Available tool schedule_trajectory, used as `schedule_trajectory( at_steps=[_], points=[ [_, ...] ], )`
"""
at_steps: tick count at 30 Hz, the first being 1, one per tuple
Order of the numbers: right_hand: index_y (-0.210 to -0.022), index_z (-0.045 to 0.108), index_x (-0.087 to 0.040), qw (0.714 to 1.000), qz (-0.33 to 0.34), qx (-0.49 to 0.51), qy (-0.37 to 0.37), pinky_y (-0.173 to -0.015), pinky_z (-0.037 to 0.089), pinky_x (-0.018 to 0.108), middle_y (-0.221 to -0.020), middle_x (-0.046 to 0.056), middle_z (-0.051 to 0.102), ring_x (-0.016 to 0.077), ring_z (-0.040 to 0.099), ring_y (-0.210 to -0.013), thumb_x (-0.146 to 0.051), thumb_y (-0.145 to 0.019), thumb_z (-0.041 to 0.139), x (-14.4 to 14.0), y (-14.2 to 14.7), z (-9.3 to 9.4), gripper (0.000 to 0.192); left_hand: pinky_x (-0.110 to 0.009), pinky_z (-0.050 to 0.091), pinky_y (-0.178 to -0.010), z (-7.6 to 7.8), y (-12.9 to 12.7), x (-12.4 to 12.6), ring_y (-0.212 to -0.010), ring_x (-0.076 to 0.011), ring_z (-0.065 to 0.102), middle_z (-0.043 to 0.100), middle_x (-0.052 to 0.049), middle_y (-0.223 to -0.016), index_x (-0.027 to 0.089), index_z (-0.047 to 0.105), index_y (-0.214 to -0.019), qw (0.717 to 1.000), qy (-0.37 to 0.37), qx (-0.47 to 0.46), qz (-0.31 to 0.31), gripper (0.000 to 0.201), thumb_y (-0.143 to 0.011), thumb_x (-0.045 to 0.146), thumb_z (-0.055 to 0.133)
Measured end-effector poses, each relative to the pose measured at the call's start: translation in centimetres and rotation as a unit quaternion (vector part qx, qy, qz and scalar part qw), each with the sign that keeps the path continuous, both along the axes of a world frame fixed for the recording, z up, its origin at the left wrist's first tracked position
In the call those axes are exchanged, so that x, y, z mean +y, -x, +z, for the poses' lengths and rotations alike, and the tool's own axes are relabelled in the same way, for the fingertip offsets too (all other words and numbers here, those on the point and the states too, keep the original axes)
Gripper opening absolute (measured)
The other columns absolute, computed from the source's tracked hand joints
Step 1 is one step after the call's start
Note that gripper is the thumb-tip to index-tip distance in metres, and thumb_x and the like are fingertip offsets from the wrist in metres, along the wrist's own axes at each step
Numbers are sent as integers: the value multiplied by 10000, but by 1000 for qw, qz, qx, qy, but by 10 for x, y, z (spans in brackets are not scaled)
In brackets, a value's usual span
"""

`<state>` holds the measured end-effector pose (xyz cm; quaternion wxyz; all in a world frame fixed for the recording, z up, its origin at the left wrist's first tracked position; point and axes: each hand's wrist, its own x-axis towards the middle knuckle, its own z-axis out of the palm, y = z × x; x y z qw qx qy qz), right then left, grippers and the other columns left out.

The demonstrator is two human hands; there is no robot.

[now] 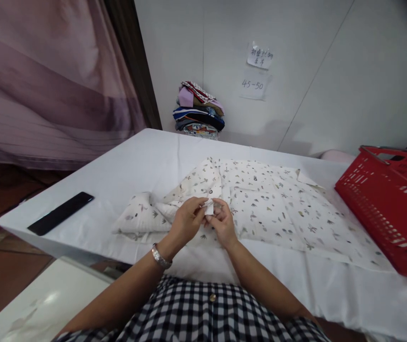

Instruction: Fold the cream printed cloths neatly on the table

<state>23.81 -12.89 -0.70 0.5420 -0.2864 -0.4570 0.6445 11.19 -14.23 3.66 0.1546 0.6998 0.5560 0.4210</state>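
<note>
- Cloth (pixel 267 204), white with small printed leaves and shapes, is lying across the white table (pixel 118 175) in front of the person; right part is spreading fairly flat, left part is bunching and folding over itself.
- Left hand (pixel 188 219) is pinching a small white tab (pixel 209 207) between thumb and fingertips, nearly closed; the bracelet (pixel 161 256) is circling that wrist.
- Right hand (pixel 223 222) is meeting it from the other side, thumb and finger closing on the same tab; lower fingers are partly hiding, so can't tell their hold.
- Both hands are working close together over the cloth's near middle.
- Red basket (pixel 367 204) is standing at the table's right side, just beside the cloth's right edge; can't tell if touching.
- Black slab (pixel 61 213) is lying flat near the table's left end, well apart from the cloth.
- Folded pile (pixel 199 111) is sitting by the table's far edge, near the wall (pixel 296 57).
- Two paper notes (pixel 259 57) are hanging above.
</note>
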Motion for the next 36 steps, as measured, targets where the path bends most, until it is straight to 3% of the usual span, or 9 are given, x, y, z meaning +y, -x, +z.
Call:
schedule_trajectory(
  at_steps=[6, 17, 25, 29, 36],
  points=[
    [-1084, 435, -263, 1000, 1, 1, -16, -538, 469, 270, -725, -40, 613, 149, 614, -609, -314, -691, 690, -2, 1, 0, 471, -228, 439, -591, -1, 2, -2, -612, -103, 527, 597, 28, -687, 206, 611, -848, 996, 47, -78, 14, 94, -808, 218, 527],
    [-950, 476, -242, 997, -58, -26, -38, -480, 449, 235, -695, -47, 626, 124, 602, -554, -285, -745, 653, 4, 1, -9, 274, -220, 459, -598, -8, 3, -3, -621, -102, 564, 636, 16, -710, 192, 621, -842, 990, 73, -124, -5, 113, -826, 278, 549],
    [-934, 571, -226, 989, -68, -76, -111, -480, 473, 233, -668, -33, 627, 121, 608, -539, -298, -780, 637, 7, -1, -23, 182, -229, 457, -587, -14, 5, -4, -629, -116, 578, 636, 17, -696, 197, 617, -833, 984, 91, -154, -14, 153, -835, 332, 545],
    [-860, 573, -226, 984, -75, -112, -115, -496, 475, 240, -616, -36, 613, 124, 594, -529, -335, -801, 619, 8, -2, -22, 132, -230, 438, -596, -13, 9, -3, -635, -113, 564, 626, 21, -691, 197, 620, -810, 988, 77, -133, -7, 131, -831, 306, 550],
    [-901, 582, -219, 979, -74, -134, -134, -517, 471, 239, -651, -22, 612, 118, 584, -543, -341, -830, 588, 9, -4, -22, 142, -242, 441, -640, 3, 15, -6, -672, -119, 565, 633, 19, -724, 205, 625, -797, 999, 31, -24, -9, 94, -827, 261, 556]
  ],
)
